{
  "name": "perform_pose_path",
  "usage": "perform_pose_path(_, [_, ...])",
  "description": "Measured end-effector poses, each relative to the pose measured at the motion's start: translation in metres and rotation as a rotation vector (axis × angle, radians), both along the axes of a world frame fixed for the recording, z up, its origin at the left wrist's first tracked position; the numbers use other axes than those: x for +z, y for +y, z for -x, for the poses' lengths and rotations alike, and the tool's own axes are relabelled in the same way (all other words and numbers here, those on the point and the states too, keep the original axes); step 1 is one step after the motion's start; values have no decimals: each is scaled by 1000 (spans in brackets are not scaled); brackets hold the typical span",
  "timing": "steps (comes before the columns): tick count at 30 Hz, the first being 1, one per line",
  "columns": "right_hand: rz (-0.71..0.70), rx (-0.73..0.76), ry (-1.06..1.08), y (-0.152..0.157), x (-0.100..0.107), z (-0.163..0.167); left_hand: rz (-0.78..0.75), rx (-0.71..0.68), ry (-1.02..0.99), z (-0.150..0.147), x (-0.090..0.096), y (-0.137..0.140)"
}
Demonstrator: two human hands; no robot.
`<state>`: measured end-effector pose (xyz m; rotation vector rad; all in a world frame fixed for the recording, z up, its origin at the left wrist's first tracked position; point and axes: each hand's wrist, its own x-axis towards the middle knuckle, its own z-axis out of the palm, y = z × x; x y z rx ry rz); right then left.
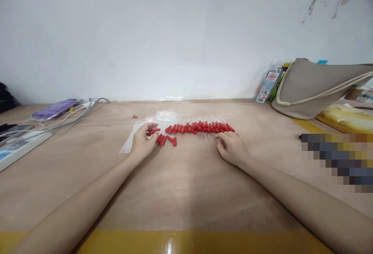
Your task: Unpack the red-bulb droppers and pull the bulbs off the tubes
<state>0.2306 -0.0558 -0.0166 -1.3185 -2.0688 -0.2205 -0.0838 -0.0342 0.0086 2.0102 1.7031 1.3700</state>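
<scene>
My left hand [143, 142] is closed, with a small red bulb-shaped piece [154, 131] between thumb and fingers. Just beside it, several loose red pieces [163, 140] lie partly on a white sheet [128, 142]. My right hand [234, 148] pinches one or more thin pale stems [213, 136]; the exact number is unclear. Between the hands stretches a row of red bulb-tipped stems [201, 127], their thin pale stalks pointing toward the wall. More bare thin stems [203, 147] rest on the table left of my right hand.
To the left are a power strip [26, 147], grey cables [78, 117] and a purple package [55, 109]. A grey-beige bag [309, 90], a carton [266, 87] and a yellow packet [338, 118] stand at the right. A white wall [140, 44] closes off the back.
</scene>
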Motion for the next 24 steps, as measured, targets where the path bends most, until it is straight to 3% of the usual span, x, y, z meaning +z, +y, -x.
perform_pose_path(8, [27, 103, -22, -6, 5, 7, -174, -126, 249, -20, -1, -9])
perform_pose_path(12, [46, 117, -41, -8, 9, 10, -205, -90, 271, -22, -1, -6])
perform_pose_path(19, [54, 129, -68, -9, 11, 12, -80, -79, 278, -17, -5, -5])
perform_pose_path(24, [66, 141, -87, -9, 9, 12, -204, -48, 373, -18, -2, -6])
